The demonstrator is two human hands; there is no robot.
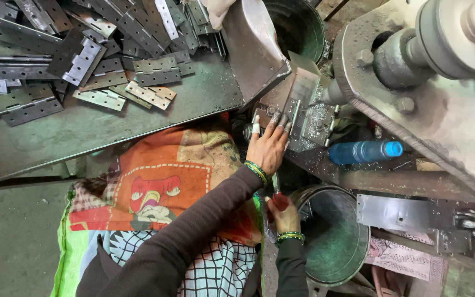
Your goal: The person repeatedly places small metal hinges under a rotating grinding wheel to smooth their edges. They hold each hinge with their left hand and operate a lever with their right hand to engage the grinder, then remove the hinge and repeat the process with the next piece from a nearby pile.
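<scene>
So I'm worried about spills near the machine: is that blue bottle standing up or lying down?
Lying down. The blue bottle rests on its side on the machine's ledge, its blue cap pointing right. Whether it holds liquid, cannot tell.

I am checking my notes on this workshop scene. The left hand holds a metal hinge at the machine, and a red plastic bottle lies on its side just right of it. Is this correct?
Not quite: the bottle is blue, not red. The head view shows it lying on its side just right of the metal hinge that the left hand holds at the machine.
</scene>
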